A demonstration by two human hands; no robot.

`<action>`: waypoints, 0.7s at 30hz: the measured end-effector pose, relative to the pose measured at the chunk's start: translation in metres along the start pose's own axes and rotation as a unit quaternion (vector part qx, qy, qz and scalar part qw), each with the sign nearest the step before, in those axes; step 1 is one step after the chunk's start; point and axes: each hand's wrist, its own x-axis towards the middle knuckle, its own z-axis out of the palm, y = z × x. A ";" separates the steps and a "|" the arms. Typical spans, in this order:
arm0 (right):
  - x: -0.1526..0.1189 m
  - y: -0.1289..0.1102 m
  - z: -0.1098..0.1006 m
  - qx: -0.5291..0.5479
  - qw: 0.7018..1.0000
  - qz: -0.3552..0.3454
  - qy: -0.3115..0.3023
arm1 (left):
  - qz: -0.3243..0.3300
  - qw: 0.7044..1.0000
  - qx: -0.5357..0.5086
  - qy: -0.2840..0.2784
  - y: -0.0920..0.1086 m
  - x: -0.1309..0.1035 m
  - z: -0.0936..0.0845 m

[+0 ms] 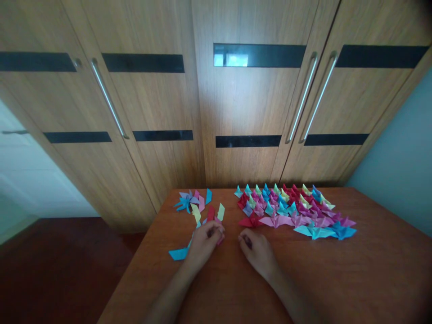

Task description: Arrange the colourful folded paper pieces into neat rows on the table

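My left hand (204,240) is closed, its fingers curled over a loose group of folded paper pieces at the table's left. A pink folded piece (220,240) shows at its fingertips; whether it is gripped or lies beneath them I cannot tell. A red piece (211,213) and a pale yellow-green piece (221,211) stick out just beyond that hand, and a blue strip (178,254) lies to its left. My right hand (259,251) rests as a loose fist on the table, with nothing showing in it. Closest to it is a red origami figure (251,221).
Rows of pointed origami figures (281,208) in pink, blue, red and yellow stand at the back right of the brown table (337,279). A small heap of folded strips (184,202) lies at the back left. A wooden wardrobe (246,99) rises right behind the table.
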 end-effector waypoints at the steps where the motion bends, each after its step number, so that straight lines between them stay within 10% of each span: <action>1: -0.001 0.000 -0.001 0.011 1.000 0.002 0.004 | -0.002 1.000 0.013 0.027 0.001 0.005 -0.011; 5: 0.000 -0.001 -0.003 0.026 1.000 0.008 0.013 | -0.009 0.980 0.147 0.136 0.001 0.022 -0.062; 9: 0.002 -0.002 -0.004 0.031 1.000 0.006 0.005 | -0.068 0.882 0.442 0.148 -0.002 0.033 -0.097; 13: 0.002 -0.002 -0.005 0.034 0.999 0.003 0.006 | -0.132 0.817 0.550 0.114 -0.006 0.047 -0.101; 21: 0.003 -0.001 -0.006 0.037 0.999 0.004 0.008 | -0.136 0.775 0.604 0.125 -0.008 0.059 -0.085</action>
